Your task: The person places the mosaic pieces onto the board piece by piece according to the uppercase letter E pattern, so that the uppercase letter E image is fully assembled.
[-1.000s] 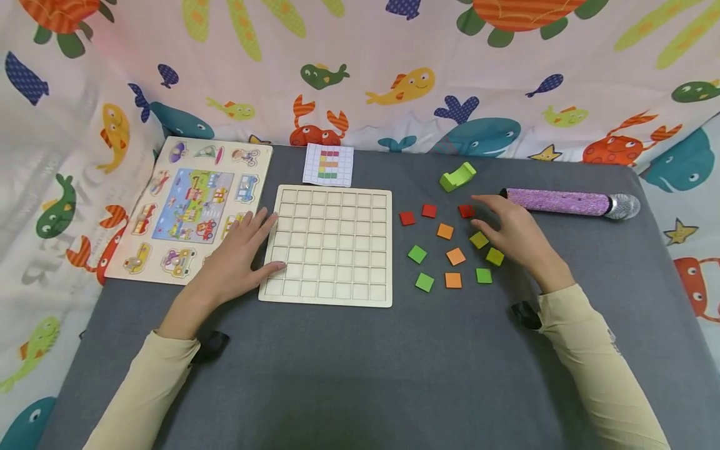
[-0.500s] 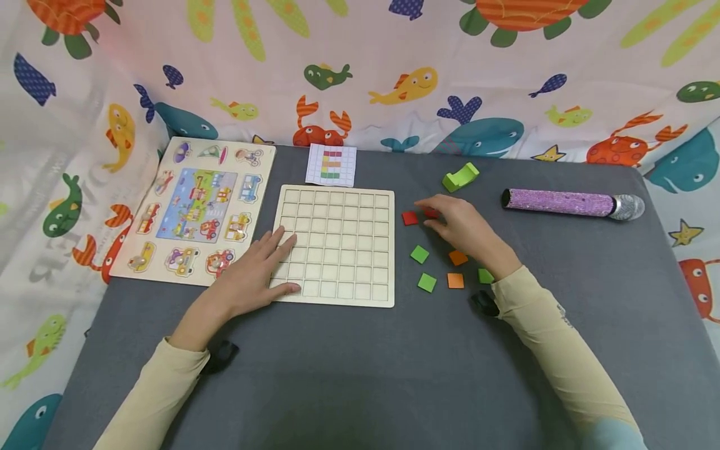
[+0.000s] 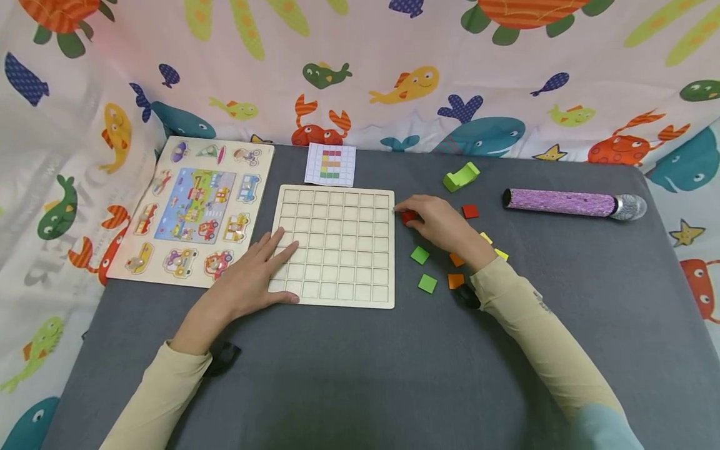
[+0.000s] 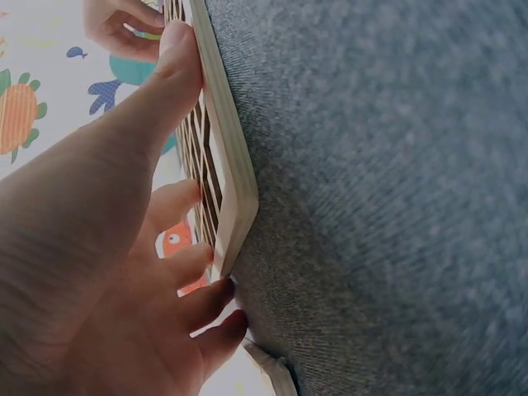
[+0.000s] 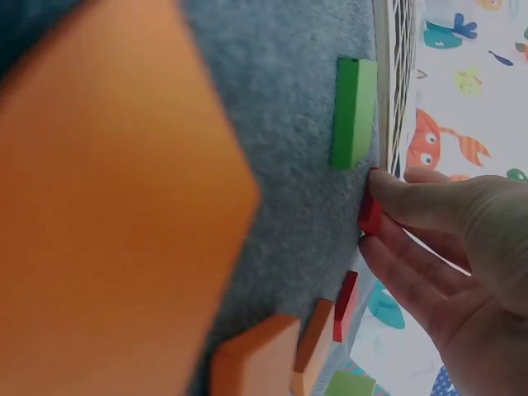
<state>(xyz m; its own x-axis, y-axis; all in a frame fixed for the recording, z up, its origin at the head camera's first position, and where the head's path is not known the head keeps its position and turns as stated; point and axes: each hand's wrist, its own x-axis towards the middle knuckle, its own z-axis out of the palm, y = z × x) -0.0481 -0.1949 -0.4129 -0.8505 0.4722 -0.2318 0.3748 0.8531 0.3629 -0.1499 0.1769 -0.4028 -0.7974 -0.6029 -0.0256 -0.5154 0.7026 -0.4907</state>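
Observation:
My left hand [image 3: 246, 279] rests with spread fingers on the left side of a pale wooden grid board [image 3: 337, 250]. Its thumb lies along the board's near edge in the left wrist view. My right hand [image 3: 439, 225] is just right of the board. Thumb and fingers pinch a small red square tile [image 5: 370, 211] low over the cloth. Another red tile [image 3: 470, 211] lies to the right of this hand. Green tiles [image 3: 419, 254], orange tiles [image 3: 456, 281] and yellow tiles [image 3: 501, 254] lie near it, some partly hidden by the hand and sleeve.
Behind the board lies a card with a coloured grid pattern [image 3: 330, 165]. A wooden picture puzzle [image 3: 147, 253] is at the left. A green curved block [image 3: 461, 177] and a purple glittery microphone [image 3: 562, 202] lie at the back right. A sea-animal curtain [image 3: 371, 37] hangs behind.
My right hand has moved left from the yellow tiles across to the red tiles by the board. My left hand has shifted slightly right, further onto the board.

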